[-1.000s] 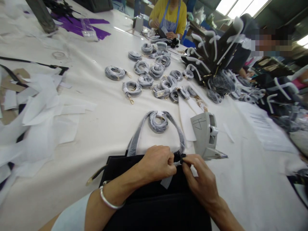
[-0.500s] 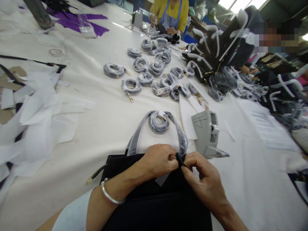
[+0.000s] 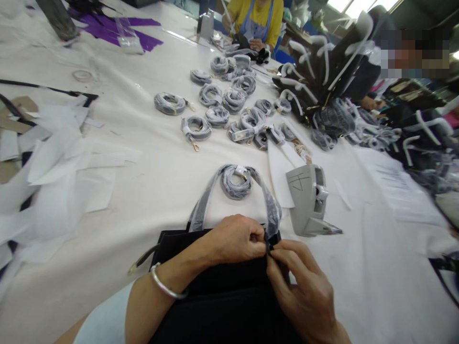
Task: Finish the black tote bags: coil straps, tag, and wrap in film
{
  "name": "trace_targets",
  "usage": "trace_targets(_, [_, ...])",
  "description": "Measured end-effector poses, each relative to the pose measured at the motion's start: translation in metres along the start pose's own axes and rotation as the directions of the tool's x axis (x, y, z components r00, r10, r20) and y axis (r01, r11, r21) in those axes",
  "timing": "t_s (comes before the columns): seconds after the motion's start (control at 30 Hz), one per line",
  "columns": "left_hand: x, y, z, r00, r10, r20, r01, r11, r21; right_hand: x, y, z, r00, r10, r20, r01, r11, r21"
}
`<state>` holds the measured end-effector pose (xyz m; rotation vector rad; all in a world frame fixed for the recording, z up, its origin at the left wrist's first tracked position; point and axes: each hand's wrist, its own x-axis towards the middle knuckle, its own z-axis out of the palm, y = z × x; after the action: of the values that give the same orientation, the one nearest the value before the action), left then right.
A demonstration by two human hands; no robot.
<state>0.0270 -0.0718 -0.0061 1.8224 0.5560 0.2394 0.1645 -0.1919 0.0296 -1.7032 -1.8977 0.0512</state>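
Looks like a handbag workshop: a black handbag (image 3: 225,306), plastic-wrapped strap coils (image 3: 234,100) and a tape dispenser (image 3: 300,193) share a long worktable (image 3: 143,191) with bunched bags (image 3: 319,88); an aproned co-worker (image 3: 257,26) works opposite.

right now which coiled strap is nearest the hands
The coiled strap within the arch of the wrapped handle on the black bag; the other coils lie farther off, outside that arch.
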Motion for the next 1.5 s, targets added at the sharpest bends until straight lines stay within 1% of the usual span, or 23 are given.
trace_targets(0.13, [0.001,0.002,0.007,0.986,-0.039,-0.161,0.058,0.991,0.117,-0.002,-0.005,0.007,0.998,0.010,-0.068,-0.011,1.000,-0.008])
trace_targets(0.2, [0.001,0.001,0.006,0.988,-0.045,-0.151,0.063,0.992,0.114,-0.002,-0.002,0.009,0.996,0.063,-0.062,-0.060,0.997,0.051])
trace_targets(0.27, [0.000,0.000,0.001,0.994,-0.051,-0.093,0.060,0.994,0.094,-0.001,0.006,0.011,0.975,0.220,-0.018,-0.215,0.964,0.158])
trace_targets(0.3, [0.000,0.000,-0.002,0.997,-0.056,-0.055,0.060,0.995,0.081,-0.001,0.012,0.011,0.941,0.338,0.016,-0.333,0.915,0.228])
trace_targets(0.37, [-0.001,0.000,-0.008,0.997,-0.078,0.003,0.078,0.995,0.060,0.000,0.026,0.010,0.818,0.567,0.094,-0.557,0.741,0.375])
trace_targets(0.4, [-0.002,0.000,-0.010,0.995,-0.098,0.020,0.096,0.994,0.061,0.000,0.034,0.009,0.753,0.643,0.140,-0.629,0.640,0.442])
trace_targets(0.43, [-0.002,0.001,-0.012,0.992,-0.120,0.028,0.117,0.991,0.071,0.000,0.040,0.008,0.705,0.685,0.185,-0.667,0.552,0.499])
trace_targets(0.5, [-0.003,0.002,-0.013,0.988,-0.152,0.020,0.149,0.983,0.106,0.000,0.049,0.006,0.659,0.705,0.262,-0.698,0.444,0.562])
trace_targets(0.57, [-0.003,0.004,-0.011,0.988,-0.153,0.003,0.152,0.981,0.120,-0.001,0.051,0.004,0.645,0.687,0.335,-0.726,0.414,0.549])
trace_targets(0.6, [-0.003,0.005,-0.010,0.989,-0.147,-0.014,0.147,0.982,0.115,-0.001,0.048,0.002,0.647,0.672,0.362,-0.738,0.429,0.521])
trace_targets(0.63, [-0.003,0.006,-0.007,0.990,-0.138,-0.036,0.141,0.984,0.106,-0.001,0.044,0.001,0.664,0.653,0.365,-0.734,0.476,0.484])
trace_targets(0.67, [-0.003,0.006,-0.005,0.991,-0.124,-0.059,0.129,0.987,0.099,-0.002,0.038,-0.001,0.705,0.625,0.336,-0.704,0.556,0.442])
trace_targets(0.7, [-0.003,0.007,-0.002,0.991,-0.104,-0.081,0.112,0.989,0.098,-0.002,0.032,-0.003,0.766,0.574,0.288,-0.641,0.658,0.395])
trace_targets(0.77, [-0.002,0.008,0.002,0.991,-0.046,-0.128,0.061,0.991,0.117,-0.001,0.017,-0.005,0.902,0.392,0.179,-0.429,0.852,0.300])
trace_targets(0.8, [-0.002,0.008,0.003,0.989,-0.010,-0.149,0.030,0.990,0.138,-0.001,0.011,-0.006,0.948,0.284,0.142,-0.313,0.913,0.262])
trace_targets(0.83, [-0.002,0.007,0.004,0.985,0.026,-0.170,0.002,0.986,0.164,0.000,0.006,-0.006,0.973,0.192,0.128,-0.218,0.946,0.240])
trace_targets(0.9, [-0.002,0.006,0.005,0.979,0.077,-0.190,-0.038,0.979,0.200,0.002,0.001,-0.005,0.987,0.107,0.123,-0.133,0.964,0.229])
trace_targets(1.07, [-0.003,0.002,0.005,0.986,0.112,-0.124,-0.101,0.991,0.086,0.004,0.011,-0.007,0.983,0.176,0.052,-0.183,0.965,0.190])
trace_targets(1.2, [0.000,0.002,0.009,0.957,0.162,-0.240,-0.123,0.978,0.171,0.000,0.013,-0.005,0.987,0.145,0.069,-0.155,0.972,0.176])
trace_targets(1.27, [0.002,0.001,0.012,0.950,0.116,-0.290,-0.072,0.985,0.157,-0.002,0.011,0.000,0.986,0.149,0.074,-0.160,0.972,0.172])
trace_targets(1.37, [0.003,0.000,0.011,0.946,-0.004,-0.325,0.005,1.000,0.002,-0.002,0.009,0.005,0.995,0.102,0.019,-0.104,0.989,0.105])
trace_targets(1.43, [0.002,-0.001,0.008,0.959,0.050,-0.279,-0.067,0.996,-0.052,-0.002,0.009,0.006,0.998,0.058,-0.007,-0.057,0.997,0.059])
trace_targets(1.5, [0.000,0.001,0.005,0.958,0.195,-0.210,-0.210,0.976,-0.049,-0.001,0.011,0.004,1.000,0.020,-0.006,-0.019,0.999,0.034])
